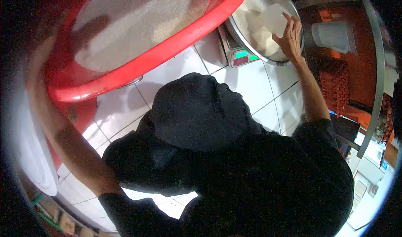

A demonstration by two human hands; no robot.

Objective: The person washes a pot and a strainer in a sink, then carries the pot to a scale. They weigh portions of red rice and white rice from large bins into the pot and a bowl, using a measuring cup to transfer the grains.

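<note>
My right hand (289,38) grips a translucent white plastic cup (274,20) by its edge, thumb and fingers closed on it. The cup is inside a round metal bowl (242,32) that holds pale, off-white powder (256,29). Under the bowl is a digital scale (240,57) with lit green displays. A large red basin (167,44), filled with white granular or powdery stuff (138,23), takes up the upper left. My left hand (48,40) is at the basin's far left side, dim and blurred, its fingers not readable.
White floor tiles (268,84) show below the scale. At the right are a clear plastic tub (333,36), a red-brown woven basket (334,84) and a curved metal bar (379,69). A white lid-like rim (39,153) stands by my left forearm.
</note>
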